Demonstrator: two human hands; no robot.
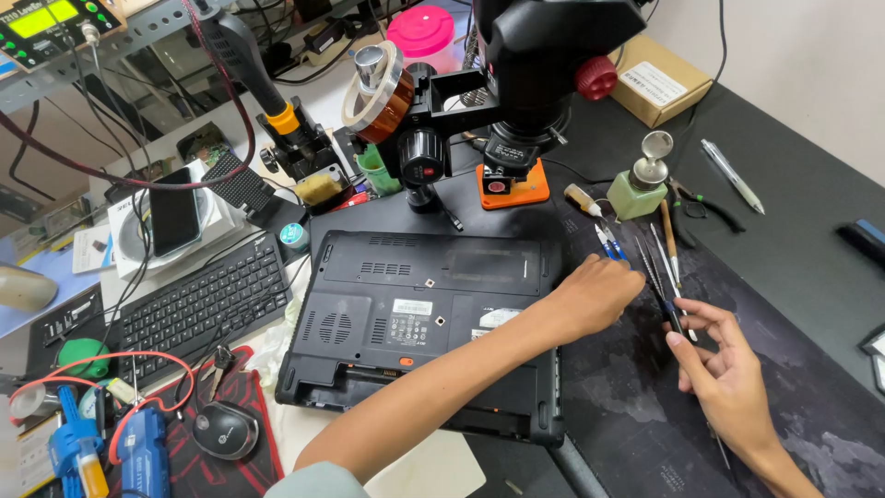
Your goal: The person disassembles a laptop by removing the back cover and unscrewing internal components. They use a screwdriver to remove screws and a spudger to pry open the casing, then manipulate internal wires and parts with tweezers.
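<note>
Head view. A black laptop (424,323) lies upside down on the dark mat (645,406), base panel facing up, under the black microscope (539,65).

The left hand (595,295) reaches across the laptop's right edge to a row of tools lying on the mat; its fingers are curled together near the blue-handled tools (608,244), but I cannot tell whether they pinch anything.

The right hand (724,364) is just right of it, thumb and fingers pressed on a thin dark tool (668,309) from the same row, holding it at its lower end.

Containers: a green pump bottle (641,189) with a metal dish top stands behind the tool row; contents not visible. A clear tub with a pink lid (422,35) stands at the back; contents cannot be made out. A cardboard box (659,88) sits closed by the wall.

Left of the laptop: a black keyboard (207,304) and a mouse (224,429).
</note>
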